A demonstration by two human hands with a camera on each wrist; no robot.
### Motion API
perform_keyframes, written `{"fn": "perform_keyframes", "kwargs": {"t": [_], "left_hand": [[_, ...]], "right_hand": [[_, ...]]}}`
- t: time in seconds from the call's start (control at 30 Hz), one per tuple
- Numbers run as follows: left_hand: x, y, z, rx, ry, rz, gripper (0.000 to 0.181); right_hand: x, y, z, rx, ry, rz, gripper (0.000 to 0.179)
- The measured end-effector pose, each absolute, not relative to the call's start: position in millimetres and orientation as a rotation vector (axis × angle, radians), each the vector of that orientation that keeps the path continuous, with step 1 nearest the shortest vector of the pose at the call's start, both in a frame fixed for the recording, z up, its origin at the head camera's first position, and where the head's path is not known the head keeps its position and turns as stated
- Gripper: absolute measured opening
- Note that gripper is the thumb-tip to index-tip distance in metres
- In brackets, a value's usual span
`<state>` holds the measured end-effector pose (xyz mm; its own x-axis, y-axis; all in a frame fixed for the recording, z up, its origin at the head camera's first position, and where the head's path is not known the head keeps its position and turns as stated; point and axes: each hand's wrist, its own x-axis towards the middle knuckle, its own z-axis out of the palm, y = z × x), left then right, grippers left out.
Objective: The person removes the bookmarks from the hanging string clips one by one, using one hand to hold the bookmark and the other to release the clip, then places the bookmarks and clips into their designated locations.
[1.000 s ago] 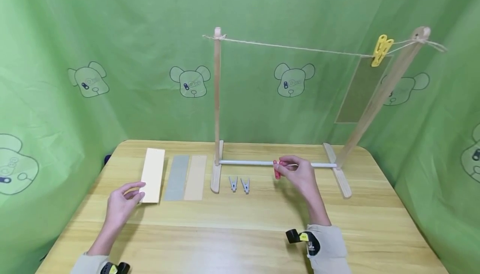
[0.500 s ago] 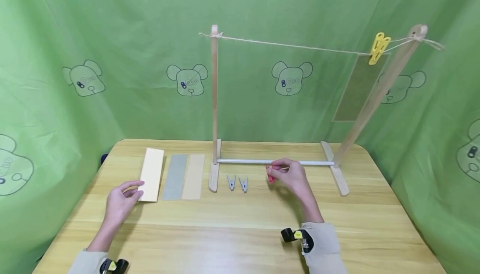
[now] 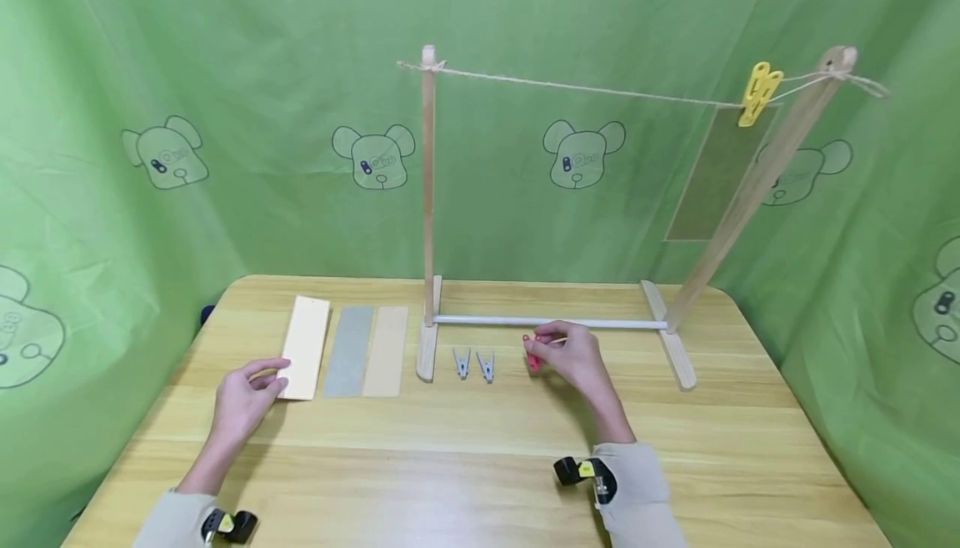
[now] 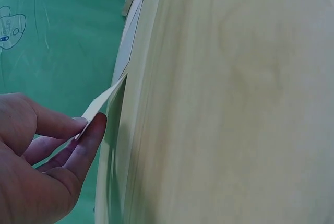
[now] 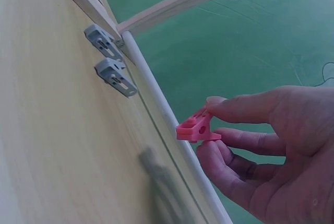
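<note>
My left hand (image 3: 243,402) pinches the left edge of a pale cream card (image 3: 306,348) between thumb and fingers. In the left wrist view that card (image 4: 102,101) is tilted, its held edge raised off the table. My right hand (image 3: 573,356) holds a red clothespin (image 3: 533,354) above the table, in front of the rack's white bar. Thumb and fingers squeeze the handles of the clothespin (image 5: 195,127) in the right wrist view. Two grey-blue clothespins (image 3: 474,364) lie to its left. A grey card (image 3: 348,352) and a beige card (image 3: 386,352) lie flat beside the cream one.
A wooden rack stands at the table's back, with a left post (image 3: 429,189), a leaning right post (image 3: 757,189) and a white bar (image 3: 495,320) low between them. A string (image 3: 570,90) joins the tops. A yellow clothespin (image 3: 761,94) holds a brownish card (image 3: 716,181) on it.
My right hand has moved left along the bar with the red clothespin, closer to the grey-blue ones. The left hand keeps its hold on the cream card, almost still. The view has shifted slightly.
</note>
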<state>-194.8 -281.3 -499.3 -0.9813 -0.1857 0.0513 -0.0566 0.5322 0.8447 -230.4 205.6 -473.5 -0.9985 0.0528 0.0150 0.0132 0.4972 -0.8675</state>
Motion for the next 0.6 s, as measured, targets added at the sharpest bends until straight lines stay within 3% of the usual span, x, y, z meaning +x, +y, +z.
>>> {"fn": "perform_keyframes", "kwargs": {"t": [0.6], "left_hand": [[-203,-281,-507,0.160,-2.673,-1.379,0.030]], "right_hand": [[-230,179,-485,-0.094,-2.750,1.537,0.028]]}}
